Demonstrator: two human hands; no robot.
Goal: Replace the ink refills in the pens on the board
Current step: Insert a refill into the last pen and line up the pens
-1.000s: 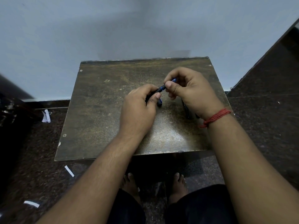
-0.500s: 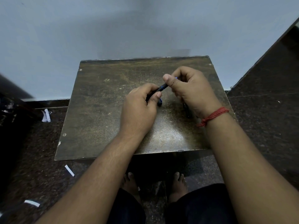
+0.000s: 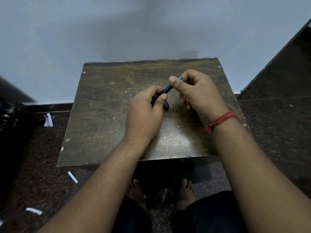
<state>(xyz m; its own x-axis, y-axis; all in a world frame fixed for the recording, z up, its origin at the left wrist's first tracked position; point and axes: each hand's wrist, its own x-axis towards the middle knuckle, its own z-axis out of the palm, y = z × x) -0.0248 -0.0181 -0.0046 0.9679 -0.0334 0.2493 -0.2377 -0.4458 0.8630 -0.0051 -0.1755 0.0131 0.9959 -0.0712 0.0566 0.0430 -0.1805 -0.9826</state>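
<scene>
Blue pen [image 3: 168, 89] held above board [image 3: 104, 115], between both hands. Left hand [image 3: 144, 111] grip closed on barrel, steadying it; right hand [image 3: 196, 93] grip pinched on upper end, likely for unscrewing. Dark pen piece [image 3: 166, 106] left on board beneath.

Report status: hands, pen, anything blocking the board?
Left hand and right hand both shut on the blue pen, held above the board. Small blue part lies under the hands. Nothing in the way.

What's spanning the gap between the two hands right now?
Head view: a blue pen bridges the left hand and right hand, each gripping one end.
</scene>
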